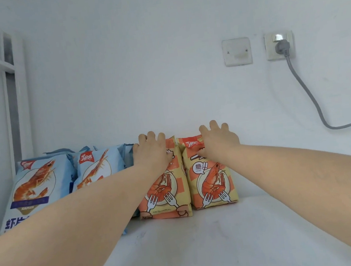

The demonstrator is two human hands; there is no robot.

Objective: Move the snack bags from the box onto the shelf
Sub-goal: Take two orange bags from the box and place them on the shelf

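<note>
Two orange-and-yellow shrimp snack bags stand upright side by side on the white shelf (227,237), against the back wall. My left hand (151,151) rests over the top of the left orange bag (164,191), fingers curled over its upper edge. My right hand (217,141) lies the same way on the right orange bag (211,183). To their left stand light-blue shrimp snack bags, the front left one (33,188) and another (95,169) beside it, with more behind. The box is out of view.
A white shelf upright (15,104) stands at the left edge. On the wall at the right are a blank cover plate (237,52) and a socket with a grey plug (282,45); its cable (311,98) hangs down and runs right above the shelf.
</note>
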